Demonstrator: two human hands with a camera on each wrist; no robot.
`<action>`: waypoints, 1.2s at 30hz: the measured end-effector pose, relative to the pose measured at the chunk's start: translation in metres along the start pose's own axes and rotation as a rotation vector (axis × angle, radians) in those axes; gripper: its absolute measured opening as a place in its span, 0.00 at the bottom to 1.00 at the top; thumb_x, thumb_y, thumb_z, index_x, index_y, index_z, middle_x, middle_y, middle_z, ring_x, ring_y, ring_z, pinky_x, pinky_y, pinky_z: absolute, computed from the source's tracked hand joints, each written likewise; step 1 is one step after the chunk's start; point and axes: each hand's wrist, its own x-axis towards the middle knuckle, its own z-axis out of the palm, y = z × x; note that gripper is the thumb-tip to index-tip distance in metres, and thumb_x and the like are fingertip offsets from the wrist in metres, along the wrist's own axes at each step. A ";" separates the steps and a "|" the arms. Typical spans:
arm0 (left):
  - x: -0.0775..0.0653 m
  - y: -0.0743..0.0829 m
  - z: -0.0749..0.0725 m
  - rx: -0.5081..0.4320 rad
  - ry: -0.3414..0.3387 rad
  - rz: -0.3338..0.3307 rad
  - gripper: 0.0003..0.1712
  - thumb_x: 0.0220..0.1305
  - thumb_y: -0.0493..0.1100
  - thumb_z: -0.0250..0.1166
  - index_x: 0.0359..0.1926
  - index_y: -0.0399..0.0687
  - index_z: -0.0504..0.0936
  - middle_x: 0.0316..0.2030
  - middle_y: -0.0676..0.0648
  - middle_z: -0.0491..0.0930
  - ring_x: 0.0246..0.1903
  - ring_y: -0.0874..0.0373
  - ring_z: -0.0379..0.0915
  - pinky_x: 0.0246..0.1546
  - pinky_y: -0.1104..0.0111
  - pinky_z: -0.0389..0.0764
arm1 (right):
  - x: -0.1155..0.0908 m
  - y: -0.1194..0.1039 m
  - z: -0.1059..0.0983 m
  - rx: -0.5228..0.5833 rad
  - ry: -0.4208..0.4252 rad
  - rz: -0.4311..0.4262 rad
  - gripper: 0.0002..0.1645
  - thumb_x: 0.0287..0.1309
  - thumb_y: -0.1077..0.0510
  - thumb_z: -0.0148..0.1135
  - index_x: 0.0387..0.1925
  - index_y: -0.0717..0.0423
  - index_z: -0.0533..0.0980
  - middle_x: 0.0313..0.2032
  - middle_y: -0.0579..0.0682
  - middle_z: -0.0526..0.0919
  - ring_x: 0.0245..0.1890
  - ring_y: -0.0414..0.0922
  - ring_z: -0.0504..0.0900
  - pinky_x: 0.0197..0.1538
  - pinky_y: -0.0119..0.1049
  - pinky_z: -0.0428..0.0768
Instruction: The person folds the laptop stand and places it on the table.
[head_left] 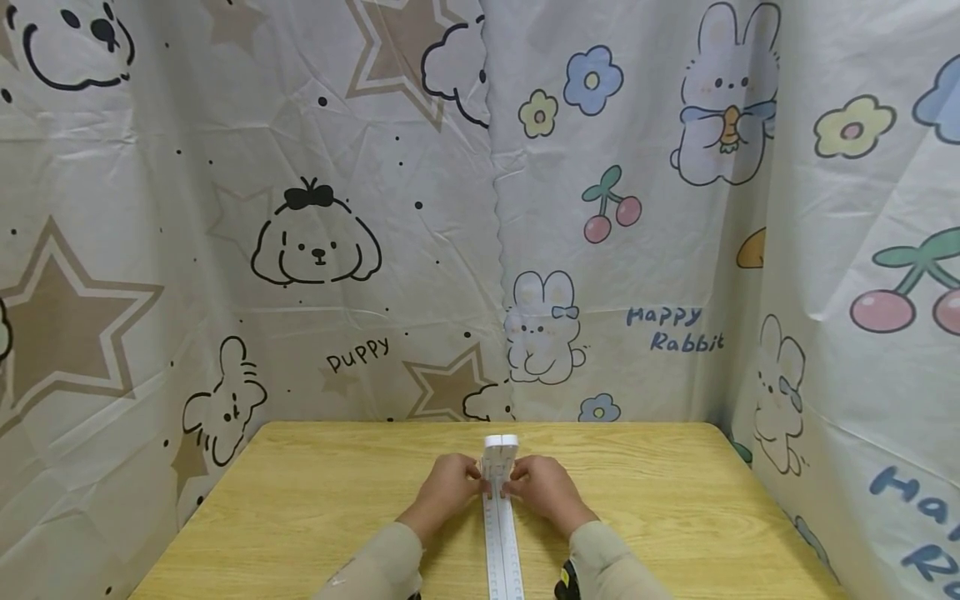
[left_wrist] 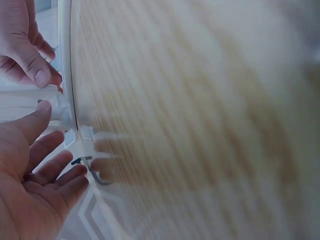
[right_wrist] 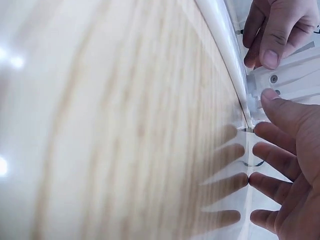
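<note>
A long white plastic strip [head_left: 501,550] with small marks along both edges runs from the near side toward the back of the table. At its far end rises a white upright piece [head_left: 500,454], and two screws show on it in the right wrist view. My left hand [head_left: 452,483] holds its left side low down, thumb [left_wrist: 40,120] against it. From the other side my right hand [head_left: 547,487] pinches it, thumb [right_wrist: 282,107] on the white plastic. The remaining fingers of both hands are spread.
The light wooden table [head_left: 337,500] has its back edge just beyond the hands. A printed curtain [head_left: 420,250] hangs close behind and on both sides. A black and yellow object [head_left: 566,579] shows beside the right sleeve.
</note>
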 end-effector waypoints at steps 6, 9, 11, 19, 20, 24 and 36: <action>0.003 -0.004 -0.002 -0.118 0.012 0.007 0.14 0.60 0.40 0.76 0.47 0.44 0.89 0.49 0.44 0.88 0.52 0.46 0.82 0.55 0.49 0.83 | 0.003 -0.001 -0.001 0.105 0.028 0.047 0.13 0.58 0.52 0.75 0.45 0.49 0.88 0.51 0.49 0.89 0.57 0.55 0.83 0.61 0.56 0.81; 0.005 -0.004 -0.003 -0.194 0.002 0.042 0.13 0.61 0.34 0.74 0.47 0.46 0.88 0.48 0.46 0.88 0.52 0.47 0.83 0.55 0.52 0.85 | 0.005 -0.001 0.001 0.158 0.043 0.029 0.13 0.60 0.55 0.74 0.47 0.48 0.87 0.51 0.47 0.89 0.58 0.55 0.83 0.62 0.56 0.80; 0.007 -0.004 -0.004 -0.236 -0.008 0.059 0.12 0.61 0.31 0.72 0.45 0.47 0.89 0.45 0.49 0.88 0.49 0.51 0.83 0.52 0.57 0.86 | 0.006 0.000 0.002 0.180 0.046 0.012 0.12 0.60 0.57 0.73 0.47 0.48 0.88 0.50 0.47 0.89 0.58 0.55 0.83 0.62 0.57 0.80; 0.009 -0.010 -0.005 -0.284 -0.030 0.051 0.09 0.62 0.29 0.71 0.41 0.43 0.90 0.41 0.48 0.89 0.44 0.54 0.85 0.46 0.64 0.88 | 0.009 0.006 0.002 0.247 0.009 -0.026 0.09 0.61 0.58 0.72 0.43 0.49 0.88 0.48 0.47 0.90 0.56 0.54 0.84 0.63 0.57 0.79; 0.009 -0.010 -0.005 -0.280 -0.035 0.048 0.09 0.62 0.30 0.71 0.42 0.43 0.90 0.41 0.48 0.89 0.44 0.54 0.85 0.46 0.64 0.88 | 0.009 0.008 0.001 0.266 0.002 -0.039 0.09 0.61 0.58 0.72 0.44 0.49 0.88 0.47 0.47 0.90 0.56 0.53 0.84 0.62 0.56 0.80; 0.009 -0.011 -0.006 -0.258 -0.060 0.042 0.08 0.64 0.32 0.71 0.43 0.43 0.91 0.43 0.48 0.90 0.47 0.54 0.84 0.50 0.60 0.87 | 0.010 0.010 -0.003 0.367 -0.039 -0.079 0.10 0.62 0.61 0.70 0.45 0.52 0.88 0.45 0.47 0.90 0.49 0.46 0.85 0.55 0.45 0.84; 0.009 -0.014 -0.015 -0.266 -0.174 0.044 0.10 0.69 0.44 0.68 0.49 0.51 0.90 0.50 0.51 0.88 0.57 0.52 0.80 0.63 0.51 0.78 | 0.012 0.016 -0.020 0.382 -0.218 -0.111 0.11 0.69 0.53 0.64 0.48 0.44 0.88 0.50 0.42 0.89 0.53 0.42 0.84 0.61 0.46 0.81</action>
